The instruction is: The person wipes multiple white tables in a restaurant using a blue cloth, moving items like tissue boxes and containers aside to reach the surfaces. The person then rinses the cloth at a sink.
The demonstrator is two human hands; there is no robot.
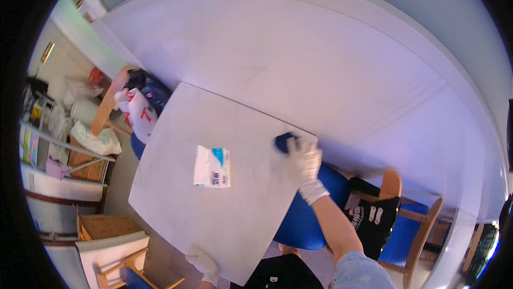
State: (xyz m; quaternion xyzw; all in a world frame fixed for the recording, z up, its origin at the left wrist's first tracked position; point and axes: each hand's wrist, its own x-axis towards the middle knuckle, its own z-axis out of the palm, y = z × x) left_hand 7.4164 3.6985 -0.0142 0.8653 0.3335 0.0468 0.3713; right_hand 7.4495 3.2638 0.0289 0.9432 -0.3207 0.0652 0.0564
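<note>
My right hand [305, 162], in a thin whitish glove, presses on a dark blue cloth [285, 142] near the far right corner of a pale table [248, 209]. Its fingers lie over the cloth's near side and are blurred. Also gloved, my left hand [204, 264] rests at the table's near edge with nothing seen in it; its fingertips look spread. Between the hands, left of the middle of the tabletop, lies a white soft packet [212, 167] with a blue patch and printed writing.
The table's far edge meets a white wall [300, 60]. A blue chair seat [302, 221] sits under the right side. Farther right, a black bag [374, 225] rests on a wooden chair. Bags [140, 114], a metal shelf [76, 144] and a cardboard box [108, 227] stand at left.
</note>
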